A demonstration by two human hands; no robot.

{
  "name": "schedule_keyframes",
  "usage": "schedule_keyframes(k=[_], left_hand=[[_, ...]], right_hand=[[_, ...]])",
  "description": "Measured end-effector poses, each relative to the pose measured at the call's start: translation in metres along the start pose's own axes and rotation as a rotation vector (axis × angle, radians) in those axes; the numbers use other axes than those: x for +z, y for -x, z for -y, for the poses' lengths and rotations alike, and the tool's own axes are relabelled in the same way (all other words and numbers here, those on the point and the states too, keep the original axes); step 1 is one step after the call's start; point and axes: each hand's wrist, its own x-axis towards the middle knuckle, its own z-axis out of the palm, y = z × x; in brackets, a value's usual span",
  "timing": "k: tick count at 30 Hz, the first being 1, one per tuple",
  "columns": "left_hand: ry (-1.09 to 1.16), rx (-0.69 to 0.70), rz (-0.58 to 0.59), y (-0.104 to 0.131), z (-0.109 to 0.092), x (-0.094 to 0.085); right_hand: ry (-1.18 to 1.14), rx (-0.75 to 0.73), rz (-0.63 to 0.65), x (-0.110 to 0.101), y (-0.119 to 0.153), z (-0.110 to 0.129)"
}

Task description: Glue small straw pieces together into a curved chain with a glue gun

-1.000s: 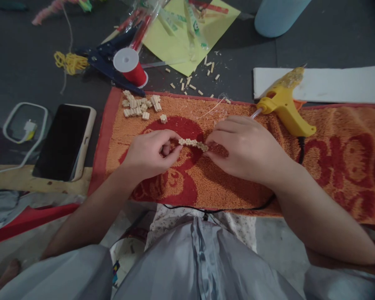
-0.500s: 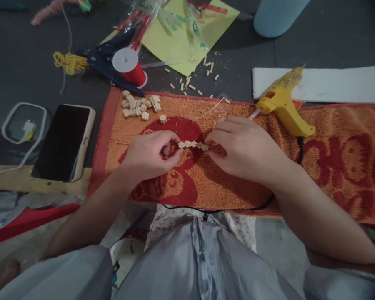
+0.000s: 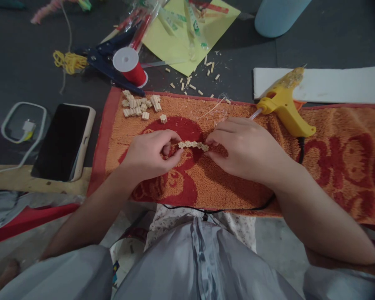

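Between my two hands runs a short, slightly wavy strip of small pale wooden stick pieces (image 3: pixel 193 144) joined together. My left hand (image 3: pixel 154 154) pinches its left end between thumb and fingertips. The right end is pinched the same way by my right hand (image 3: pixel 240 148). Below the strip lies an orange and red towel (image 3: pixel 218 187). Beyond my left hand, a pile of small bundled stick pieces (image 3: pixel 140 106) rests on the towel, with a single bundle (image 3: pixel 163 119) apart from it.
A yellow glue gun (image 3: pixel 286 104) lies right of my right hand, partly over a white board (image 3: pixel 340 85). Farther back are loose stick bits (image 3: pixel 192 87), a red thread spool (image 3: pixel 133 73), dark-handled cutters (image 3: pixel 104 64) and yellow paper (image 3: pixel 156 39). A phone (image 3: pixel 62 141) lies left.
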Motion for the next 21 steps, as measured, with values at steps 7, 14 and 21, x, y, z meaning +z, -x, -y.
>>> schedule_keyframes(k=[7, 14, 21], left_hand=[[-0.014, 0.034, -0.027, -0.0009, -0.0007, 0.0011], [-0.031, -0.016, 0.004, -0.001, -0.0011, 0.001], [-0.038, -0.027, 0.022, -0.0007, -0.001, 0.0018]], right_hand=[[0.019, -0.013, -0.029, 0.0031, 0.0002, 0.0011], [0.001, -0.026, -0.058, 0.0037, 0.001, 0.0001], [-0.004, -0.051, -0.058, 0.0054, 0.0012, -0.0018]])
